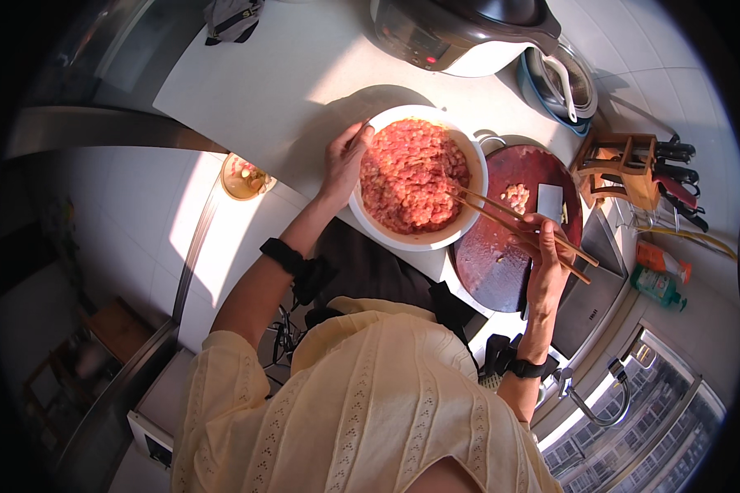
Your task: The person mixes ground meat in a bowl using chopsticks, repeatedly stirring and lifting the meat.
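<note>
A white bowl [480,175] of minced meat [413,179] stands at the counter's edge in front of me. My left hand [347,159] grips its left rim, thumb on top. In my right hand [549,252] is a pair of wooden chopsticks [496,212], their tips in the meat near the bowl's right side. Just right of the bowl, and partly beneath my right hand, lies a round, dark red chopping board [487,265]. On it are a small heap of meat bits [516,197] and a cleaver, whose pale blade [549,202] shows.
An electric cooker [462,37] stands at the back, beside a blue basin [533,98] holding metal bowls and a white spoon. At right are a wooden knife block [623,163], a green bottle [653,285] and a faucet [604,419]. A cloth item [234,21] lies back left.
</note>
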A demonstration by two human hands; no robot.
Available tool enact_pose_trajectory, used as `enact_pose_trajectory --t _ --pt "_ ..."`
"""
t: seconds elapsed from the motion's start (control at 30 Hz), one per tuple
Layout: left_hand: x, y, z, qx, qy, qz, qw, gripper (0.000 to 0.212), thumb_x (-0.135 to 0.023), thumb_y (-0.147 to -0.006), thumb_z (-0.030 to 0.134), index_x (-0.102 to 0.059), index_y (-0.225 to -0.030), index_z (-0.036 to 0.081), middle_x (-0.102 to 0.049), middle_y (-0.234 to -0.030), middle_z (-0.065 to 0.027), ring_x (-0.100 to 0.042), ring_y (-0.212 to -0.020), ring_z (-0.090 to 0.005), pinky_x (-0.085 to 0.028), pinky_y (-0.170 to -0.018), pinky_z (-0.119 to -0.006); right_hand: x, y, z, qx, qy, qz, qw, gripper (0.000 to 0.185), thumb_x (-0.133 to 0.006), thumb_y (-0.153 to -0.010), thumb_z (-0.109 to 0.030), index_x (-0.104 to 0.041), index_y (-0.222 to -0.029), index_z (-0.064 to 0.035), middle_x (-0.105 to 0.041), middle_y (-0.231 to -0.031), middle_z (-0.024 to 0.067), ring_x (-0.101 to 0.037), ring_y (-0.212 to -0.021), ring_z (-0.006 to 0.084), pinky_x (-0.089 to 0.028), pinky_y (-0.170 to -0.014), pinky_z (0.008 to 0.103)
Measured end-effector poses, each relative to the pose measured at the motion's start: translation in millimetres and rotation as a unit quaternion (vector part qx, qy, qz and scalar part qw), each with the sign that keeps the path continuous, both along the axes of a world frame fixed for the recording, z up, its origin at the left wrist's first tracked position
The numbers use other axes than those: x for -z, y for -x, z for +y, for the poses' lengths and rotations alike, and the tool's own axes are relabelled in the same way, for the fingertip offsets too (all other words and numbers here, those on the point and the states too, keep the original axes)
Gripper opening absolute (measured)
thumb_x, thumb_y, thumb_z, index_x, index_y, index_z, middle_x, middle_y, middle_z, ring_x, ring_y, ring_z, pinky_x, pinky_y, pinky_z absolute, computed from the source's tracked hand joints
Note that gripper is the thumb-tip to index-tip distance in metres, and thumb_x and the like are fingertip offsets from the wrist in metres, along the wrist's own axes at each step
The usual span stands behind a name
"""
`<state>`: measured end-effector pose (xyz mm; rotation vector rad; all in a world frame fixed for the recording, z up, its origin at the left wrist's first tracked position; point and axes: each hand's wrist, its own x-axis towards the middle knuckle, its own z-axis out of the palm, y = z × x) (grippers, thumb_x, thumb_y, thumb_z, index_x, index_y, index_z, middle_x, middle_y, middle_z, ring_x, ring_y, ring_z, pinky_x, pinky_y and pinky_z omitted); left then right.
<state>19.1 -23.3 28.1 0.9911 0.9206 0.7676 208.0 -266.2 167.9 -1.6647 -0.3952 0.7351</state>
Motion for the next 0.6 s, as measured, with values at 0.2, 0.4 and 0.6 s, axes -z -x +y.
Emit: enact_pose_trajectory --t 0.2,0.4,0.6 --pt "-3 0 -1 0.001 0.001 0.001 1.000 0.029 -0.062 -0.101 0.021 -0.067 -0.120 -0.001 -0.066 -0.105 0.0027 -0.057 -0.096 -0.0042 -0.046 -0.086 -0.022 1 -4 -5 0.011 -0.004 -0.019 1.000 0.038 -0.058 -0.103 -0.032 -0.068 -0.109 0.0032 -0.072 -0.100 0.0116 -0.073 -0.086 0.0214 -0.061 -0.076 0.0336" --pt "-6 0 -1 -0.011 0.012 0.009 1.000 0.032 -0.063 -0.101 0.022 -0.066 -0.121 -0.002 -0.066 -0.105 0.0017 -0.057 -0.097 -0.0047 -0.046 -0.087 -0.022 -9 -8 2 0.016 0.001 -0.058 0.998 0.040 -0.056 -0.104 -0.033 -0.069 -0.110 0.0037 -0.072 -0.099 0.0129 -0.073 -0.088 0.0219 -0.060 -0.079 0.0336" --pt "-7 -1 -2 0.000 0.014 0.003 1.000 0.032 -0.063 -0.101 0.022 -0.066 -0.121 -0.002 -0.065 -0.104 0.0021 -0.056 -0.095 -0.0044 -0.046 -0.085 -0.021 10 -8 18 -0.015 0.012 -0.053 0.998 0.041 -0.057 -0.103 -0.034 -0.069 -0.111 0.0042 -0.072 -0.096 0.0133 -0.073 -0.086 0.0224 -0.059 -0.080 0.0336"
